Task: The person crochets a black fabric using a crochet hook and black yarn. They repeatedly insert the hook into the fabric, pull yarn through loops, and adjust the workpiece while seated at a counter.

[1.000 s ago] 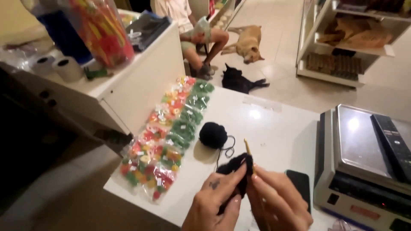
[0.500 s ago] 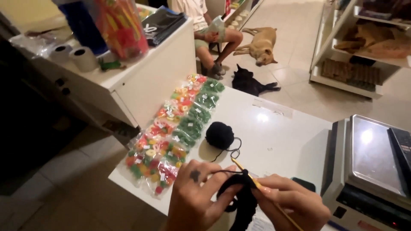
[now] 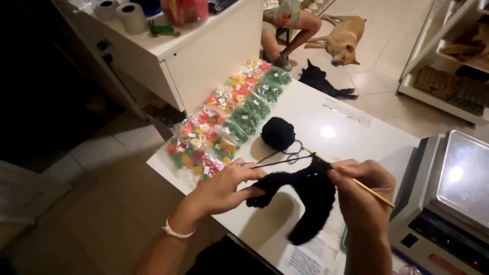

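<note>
Your left hand (image 3: 224, 188) pinches the near end of the black crocheted piece (image 3: 310, 198) between thumb and fingers, with the black yarn strand (image 3: 277, 159) running taut across your fingertips. Your right hand (image 3: 364, 191) is closed around a yellow crochet hook (image 3: 356, 182) — its tip sits at the top edge of the piece, and the handle sticks out past your knuckles toward the scale. The piece hangs between both hands, just above the white table (image 3: 351, 132), its lower end drooping toward you over a printed paper (image 3: 310, 257).

The strand leads back to a black yarn ball (image 3: 278, 133) resting on the table, just beyond your hands. Left of the ball, rows of small candy bags (image 3: 224, 122) — red-orange mixes and green ones — lie along the table's edge. A steel-topped weighing scale (image 3: 458, 198) stands at your right. On the white counter (image 3: 204, 51) beyond the table are two paper rolls (image 3: 122, 12). On the tiled floor farther off, a tan dog (image 3: 344, 35) and a black cat (image 3: 321, 81) lie near a seated person's legs (image 3: 288, 25).
</note>
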